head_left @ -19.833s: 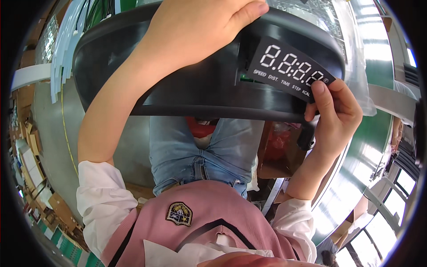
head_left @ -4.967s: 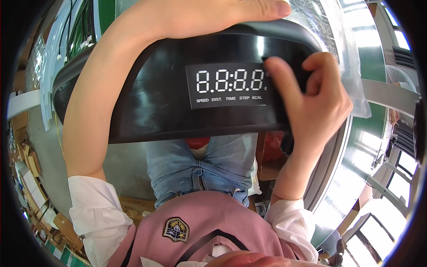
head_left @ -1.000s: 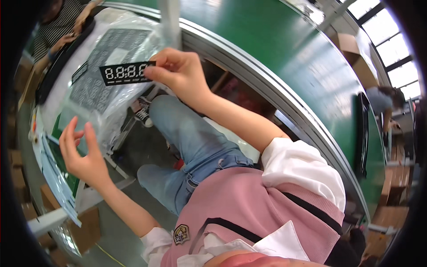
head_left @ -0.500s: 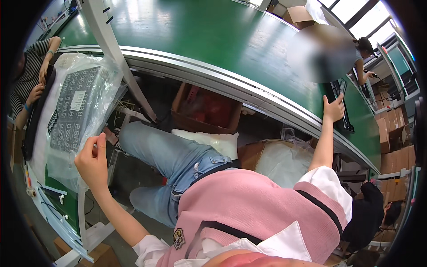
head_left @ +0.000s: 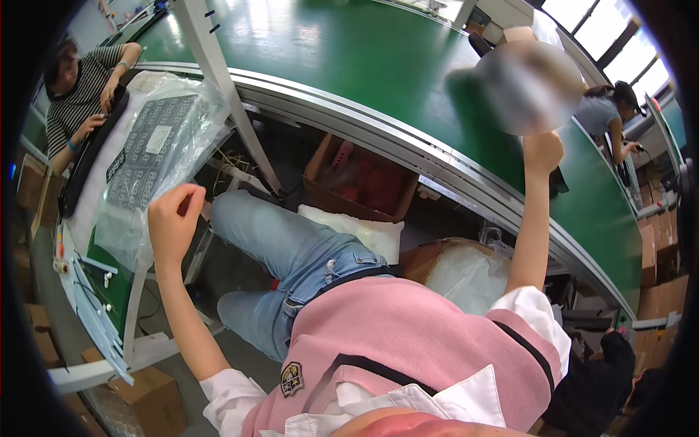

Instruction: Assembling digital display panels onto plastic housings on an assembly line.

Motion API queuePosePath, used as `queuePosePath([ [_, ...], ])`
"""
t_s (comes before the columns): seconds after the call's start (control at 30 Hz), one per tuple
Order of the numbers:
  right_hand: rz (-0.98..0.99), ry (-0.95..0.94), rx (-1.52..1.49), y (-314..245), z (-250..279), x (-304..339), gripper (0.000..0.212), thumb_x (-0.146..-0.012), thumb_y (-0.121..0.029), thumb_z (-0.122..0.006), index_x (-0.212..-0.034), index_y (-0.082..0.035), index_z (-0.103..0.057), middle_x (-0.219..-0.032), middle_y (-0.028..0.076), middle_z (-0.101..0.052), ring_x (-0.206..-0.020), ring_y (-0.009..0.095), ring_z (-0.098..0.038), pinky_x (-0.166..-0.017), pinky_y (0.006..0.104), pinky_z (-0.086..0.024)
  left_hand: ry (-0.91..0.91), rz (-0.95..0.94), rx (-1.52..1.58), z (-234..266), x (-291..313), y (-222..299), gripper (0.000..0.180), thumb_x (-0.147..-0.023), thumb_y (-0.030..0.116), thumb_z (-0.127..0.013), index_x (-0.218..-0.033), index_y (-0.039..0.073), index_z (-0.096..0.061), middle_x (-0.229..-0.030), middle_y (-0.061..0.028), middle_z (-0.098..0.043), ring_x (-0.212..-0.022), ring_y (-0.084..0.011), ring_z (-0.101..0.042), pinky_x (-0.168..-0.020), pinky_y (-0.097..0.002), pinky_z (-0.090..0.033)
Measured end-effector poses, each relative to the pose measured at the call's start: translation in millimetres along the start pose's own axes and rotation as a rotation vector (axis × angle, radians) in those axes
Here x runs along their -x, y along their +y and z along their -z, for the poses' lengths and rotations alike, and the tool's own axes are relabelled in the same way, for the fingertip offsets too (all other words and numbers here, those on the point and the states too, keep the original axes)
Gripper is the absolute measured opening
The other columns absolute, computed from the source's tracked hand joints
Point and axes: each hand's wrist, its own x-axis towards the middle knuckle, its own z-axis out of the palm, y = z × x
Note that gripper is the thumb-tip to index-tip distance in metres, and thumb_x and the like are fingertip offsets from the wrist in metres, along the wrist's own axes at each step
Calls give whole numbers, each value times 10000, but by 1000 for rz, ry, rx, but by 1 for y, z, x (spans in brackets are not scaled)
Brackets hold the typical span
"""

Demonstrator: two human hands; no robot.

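Note:
My right hand [head_left: 545,153] is closed over the green bench at the right. The end of a long black strip [head_left: 559,182] shows beside its wrist and appears to be in its grip; a round blurred patch hides the rest of the strip and some of the fingers. On the left, my left hand [head_left: 175,224] is raised with fingers curled and thumb tip against the forefinger; nothing shows between them. Just beyond it lies a clear plastic bag [head_left: 127,234] over dark panels [head_left: 151,138] with rows of digit shapes and a pale label.
The green bench [head_left: 328,51] has a metal edge rail and a white upright post [head_left: 211,65]. Beneath stand a carton [head_left: 317,171] of reddish items and another lined with plastic [head_left: 466,273]. A person in stripes [head_left: 98,73] works at the left; others are at the right.
My right hand has closed from lying spread on the black strip and moved away from me along the bench, the strip shifting with it. My left hand stays raised, its thumb now bent to the forefinger.

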Motion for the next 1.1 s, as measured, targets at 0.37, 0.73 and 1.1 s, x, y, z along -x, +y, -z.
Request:
queuePosePath([
  [0.37, 234, 91, -1280, -37, 101, 7, 860, -626, -88, -871, -1381, -155, -464, -928, 127, -708, -836, 177, -660, -778, 280, -518, 479, -385, 35, 32, -93, 68, 800, -607, 357, -870, -1259, 36, -539, -1124, -68, -614, -1042, -206, -586, -934, -337, -448],
  [0.73, 755, 307, -1865, -175, 61, -66, 965, -836, -470, -698, -1510, -59, -143, -1313, 263, -506, -1211, 332, -527, -1062, 466, -371, 535, -78, 68, 158, 77, 44, 913, -418, 521, -925, -1065, -32, -595, -988, -31, -624, -898, -143, -608, -868, -272, -461],
  [1.1, 675, -484, -2000, -424, 92, 53, 809, -871, -330, -652, -1473, 12, -234, -1421, 227, -403, -1301, 317, -422, -1052, 383, -345, 791, 607, 85, 174, 172, -47, 815, -645, 320, -887, -1299, 22, -502, -1067, -53, -625, -958, -151, -603, -881, -275, -464],
])
